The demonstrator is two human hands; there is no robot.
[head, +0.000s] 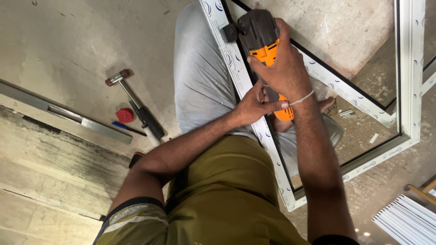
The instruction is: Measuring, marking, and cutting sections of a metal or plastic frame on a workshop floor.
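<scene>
Right under the right hand (284, 68) sits the orange power tool (265, 50), fingers wrapped tight round its body, nose down on the white window frame (243, 86) over the knee. Left hand (254, 105) pinches the tool's tail just below. I'd say keep both grips firm and the head flat, and go slow. Mallet (136, 102) lies well off to the left.

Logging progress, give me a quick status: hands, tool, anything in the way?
Right hand grips orange power tool, head on white window frame. Left hand braces at tool's rear. Mallet lies on floor, clear of the frame.
</scene>
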